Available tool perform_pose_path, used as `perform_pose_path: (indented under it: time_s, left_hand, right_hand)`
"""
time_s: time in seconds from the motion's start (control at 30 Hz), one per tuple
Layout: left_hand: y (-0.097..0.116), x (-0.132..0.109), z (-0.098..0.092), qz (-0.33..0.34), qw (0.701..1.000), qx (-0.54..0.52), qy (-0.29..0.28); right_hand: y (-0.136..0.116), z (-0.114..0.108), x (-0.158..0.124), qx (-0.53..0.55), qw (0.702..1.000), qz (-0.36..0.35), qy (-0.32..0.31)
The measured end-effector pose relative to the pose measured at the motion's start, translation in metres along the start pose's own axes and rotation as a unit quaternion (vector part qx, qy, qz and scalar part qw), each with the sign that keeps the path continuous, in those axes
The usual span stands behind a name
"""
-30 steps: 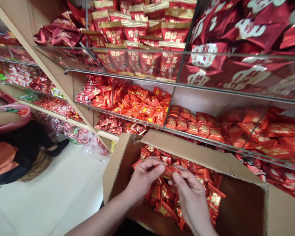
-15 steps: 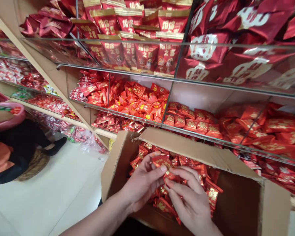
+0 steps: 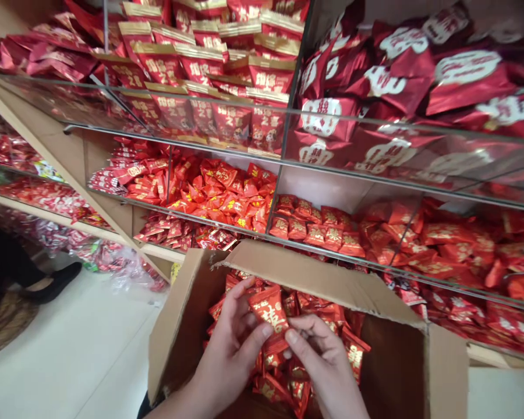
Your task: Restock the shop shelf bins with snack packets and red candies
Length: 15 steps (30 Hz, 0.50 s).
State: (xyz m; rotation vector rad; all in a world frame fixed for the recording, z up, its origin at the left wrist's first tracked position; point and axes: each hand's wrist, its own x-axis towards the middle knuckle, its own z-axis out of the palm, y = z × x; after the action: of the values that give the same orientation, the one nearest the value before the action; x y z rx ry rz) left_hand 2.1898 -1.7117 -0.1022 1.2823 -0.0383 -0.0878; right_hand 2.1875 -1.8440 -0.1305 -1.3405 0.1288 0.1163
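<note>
Between my two hands is a small red candy packet (image 3: 269,309) with gold lettering, its printed face turned up. My left hand (image 3: 233,346) curls around its left side, thumb over the lower edge. The fingertips of my right hand (image 3: 321,361) pinch its lower right corner. Both hands are over an open cardboard box (image 3: 397,361), where many similar red packets (image 3: 283,387) lie in a heap. Part of the heap is hidden beneath my hands.
Behind the box rise shelves with clear front panels (image 3: 192,137), filled with red and dark-red packets (image 3: 463,75). Torn box flaps (image 3: 310,270) stick up at the back. On the left, a person's black shoe (image 3: 55,282) rests on the pale tiled floor (image 3: 109,326).
The packet has come up into clear sight, its lettered face now showing between my hands. The view has shifted, so shelves and box appear further left and lower.
</note>
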Motion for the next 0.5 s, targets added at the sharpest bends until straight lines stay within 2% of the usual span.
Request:
perform_pose_path:
  time_s: [0.13, 0.2, 0.23, 0.3, 0.37, 0.43, 0.5]
  left_hand:
    - [0.012, 0.003, -0.001, 0.060, 0.988, 0.116, -0.082]
    - [0.027, 0.018, 0.000, 0.133, 0.964, 0.205, -0.105]
    - [0.036, 0.030, 0.002, 0.177, 0.941, 0.267, -0.112]
    - [0.052, 0.062, 0.008, 0.262, 0.864, 0.410, -0.130]
    - [0.061, 0.104, 0.020, 0.304, 0.773, 0.535, -0.153]
    - [0.060, 0.150, 0.035, 0.288, 0.700, 0.637, -0.147]
    - [0.051, 0.191, 0.049, 0.218, 0.644, 0.718, -0.151]
  right_hand:
    - [-0.028, -0.010, 0.006, -0.071, 0.996, -0.033, -0.048]
    - [-0.052, -0.020, 0.021, -0.120, 0.989, -0.067, -0.054]
    - [-0.066, -0.026, 0.033, -0.146, 0.984, -0.093, -0.040]
    - [-0.091, -0.037, 0.070, -0.208, 0.966, -0.151, 0.019]
    - [-0.110, -0.047, 0.118, -0.294, 0.933, -0.187, 0.095]
    - [-0.118, -0.052, 0.169, -0.376, 0.896, -0.177, 0.159]
    - [-0.116, -0.054, 0.212, -0.471, 0.850, -0.134, 0.193]
